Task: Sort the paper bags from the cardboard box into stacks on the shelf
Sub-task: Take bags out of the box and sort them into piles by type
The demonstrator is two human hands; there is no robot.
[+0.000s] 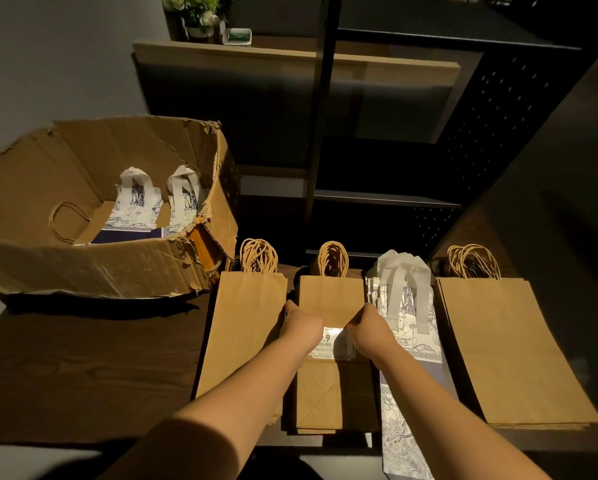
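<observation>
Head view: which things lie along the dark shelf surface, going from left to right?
Cardboard box → tall brown bag stack → small brown bag stack held by both hands → white printed bag stack → wide brown bag stack.

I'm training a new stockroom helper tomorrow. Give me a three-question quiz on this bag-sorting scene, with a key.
1. True or false: the cardboard box still holds bags.
2. Which stack do the left hand and right hand touch? A) the small brown bag stack B) the white printed bag stack C) the rightmost brown bag stack
3. How many stacks lie on the wooden shelf?

Key: 1 true; 2 A; 3 four.
</observation>
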